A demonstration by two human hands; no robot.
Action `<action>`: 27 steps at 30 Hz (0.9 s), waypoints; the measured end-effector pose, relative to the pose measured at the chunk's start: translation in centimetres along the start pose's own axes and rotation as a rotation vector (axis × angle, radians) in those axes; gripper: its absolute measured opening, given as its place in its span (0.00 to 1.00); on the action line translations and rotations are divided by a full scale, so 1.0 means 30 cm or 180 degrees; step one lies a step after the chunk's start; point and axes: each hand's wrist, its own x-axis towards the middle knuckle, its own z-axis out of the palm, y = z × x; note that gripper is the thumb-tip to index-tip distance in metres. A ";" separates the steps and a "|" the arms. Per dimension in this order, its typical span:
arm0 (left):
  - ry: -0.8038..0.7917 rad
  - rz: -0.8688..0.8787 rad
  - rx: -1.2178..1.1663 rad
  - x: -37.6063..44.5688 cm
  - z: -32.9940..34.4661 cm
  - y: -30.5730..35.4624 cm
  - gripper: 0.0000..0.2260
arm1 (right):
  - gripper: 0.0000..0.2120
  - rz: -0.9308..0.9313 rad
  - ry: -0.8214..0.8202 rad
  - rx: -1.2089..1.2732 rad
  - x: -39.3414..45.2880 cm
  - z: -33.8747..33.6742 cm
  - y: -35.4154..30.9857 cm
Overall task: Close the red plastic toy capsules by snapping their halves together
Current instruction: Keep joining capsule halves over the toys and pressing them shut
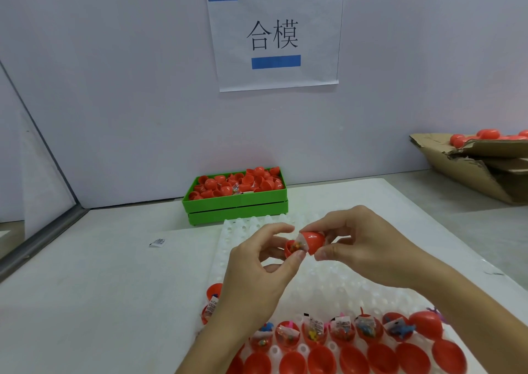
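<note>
1. While both hands hover above the white dimpled tray (257, 228), the left hand (257, 271) pinches a filled red capsule half (294, 248).
2. The right hand (368, 248) pinches the red cap half (314, 241), touching the filled half at an angle, a packet corner between them.
3. More filled halves (314, 331) sit in the tray's near rows.
4. A green bin (237, 202) of red halves stands behind on the tabletop (85, 288).
</note>
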 end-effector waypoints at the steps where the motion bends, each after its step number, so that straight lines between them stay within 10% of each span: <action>1: -0.0017 0.0019 0.0023 0.000 0.000 0.000 0.11 | 0.12 -0.0003 -0.0003 0.0009 0.000 0.000 0.000; 27: 0.0100 0.0491 0.0272 -0.006 -0.001 0.020 0.10 | 0.10 -0.0068 0.0044 0.0305 -0.003 0.013 -0.014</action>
